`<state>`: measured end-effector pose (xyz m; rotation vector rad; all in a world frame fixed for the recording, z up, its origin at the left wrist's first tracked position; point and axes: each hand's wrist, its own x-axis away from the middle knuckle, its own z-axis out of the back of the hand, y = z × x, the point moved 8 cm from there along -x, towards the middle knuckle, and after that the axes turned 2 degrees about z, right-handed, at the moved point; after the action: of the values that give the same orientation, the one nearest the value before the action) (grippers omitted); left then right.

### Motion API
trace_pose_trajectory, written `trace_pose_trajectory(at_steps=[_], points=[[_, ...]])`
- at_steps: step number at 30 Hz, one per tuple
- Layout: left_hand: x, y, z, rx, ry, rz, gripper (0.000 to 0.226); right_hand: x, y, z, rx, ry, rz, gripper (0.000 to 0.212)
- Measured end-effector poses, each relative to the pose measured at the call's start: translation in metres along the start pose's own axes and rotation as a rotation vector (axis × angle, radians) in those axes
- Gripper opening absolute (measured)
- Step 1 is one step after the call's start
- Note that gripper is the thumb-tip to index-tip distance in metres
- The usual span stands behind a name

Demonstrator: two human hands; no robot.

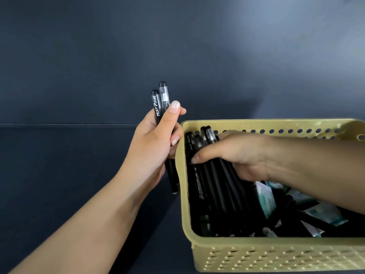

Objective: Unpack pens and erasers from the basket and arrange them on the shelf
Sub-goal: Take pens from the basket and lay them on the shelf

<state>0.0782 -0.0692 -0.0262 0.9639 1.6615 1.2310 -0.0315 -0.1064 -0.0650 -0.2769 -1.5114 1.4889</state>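
- Gripping two pens (160, 101) upright just left of the basket (276, 254), the left hand (154, 143) could let one slip if more are added.
- The right hand (233, 153), inside the basket, curls round a pen bundle (213, 186); some may spill when lifted.
- Erasers (268, 196) lie in the basket right of the bundle; the shelf (59, 175) bears the basket.
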Motion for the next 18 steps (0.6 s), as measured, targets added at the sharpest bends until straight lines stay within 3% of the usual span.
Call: trace_pose_trajectory(at_steps=[4, 9, 18], points=[[-0.001, -0.002, 0.000, 0.003, -0.039, 0.016, 0.033, 0.005, -0.022, 0.005, -0.109, -0.031, 0.134, 0.024], [-0.003, -0.004, 0.000, 0.024, -0.039, 0.030, 0.031, 0.008, -0.030, 0.014, -0.165, -0.003, 0.182, 0.005], [-0.004, 0.016, 0.009, 0.053, 0.018, -0.086, 0.029, 0.023, -0.068, 0.029, -0.259, -0.019, 0.447, 0.009]])
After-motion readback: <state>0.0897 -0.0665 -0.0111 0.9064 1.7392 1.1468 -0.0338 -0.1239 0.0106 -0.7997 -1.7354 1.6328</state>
